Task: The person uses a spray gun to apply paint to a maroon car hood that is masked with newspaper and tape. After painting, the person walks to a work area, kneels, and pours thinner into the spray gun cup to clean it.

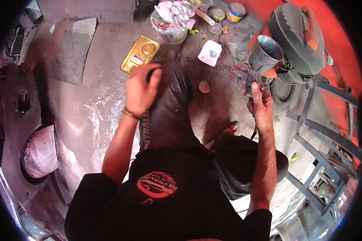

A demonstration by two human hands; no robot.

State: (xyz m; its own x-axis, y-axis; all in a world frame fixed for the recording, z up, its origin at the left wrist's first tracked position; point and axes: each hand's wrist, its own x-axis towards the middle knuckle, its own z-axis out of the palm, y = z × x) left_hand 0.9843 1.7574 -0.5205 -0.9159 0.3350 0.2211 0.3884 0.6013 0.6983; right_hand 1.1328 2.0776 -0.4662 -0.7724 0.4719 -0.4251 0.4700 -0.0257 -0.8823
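Right hand [260, 100]: gripping a dark item [249, 76], thumb on top, fingers curled under. Kind unclear; it blends into the dark clutter behind. Item is out front on the person's right, just below the cup [265, 54] in view. Thumb-over grip probably gives control from one side and leaves the far end free. Can't tell if item and cup touch.

Left hand [144, 89]: loosely half-open, thumb apart from fingers, nothing visible in it. Slightly blurred. It's over the edge of the raised knee [171, 86], near the gold tin [140, 55]; can't confirm contact with either. Likely just parked there, the knee being handy as an armrest.

Floor [104, 56] acts as the work surface. Tin stands within left reach, cap side up, presumably to avoid leaks. Cup is mouth-up and tilted, close to the vacuum [299, 40]; support point hidden. White sheet [209, 53] lies flat with a grey blot, probably there to catch drips. Bucket [169, 32] has crumpled cloth [175, 14] piled on top, likely used as a dump spot. Small cans, including a blue-yellow can [235, 13], sit farther out, seemingly lower priority.
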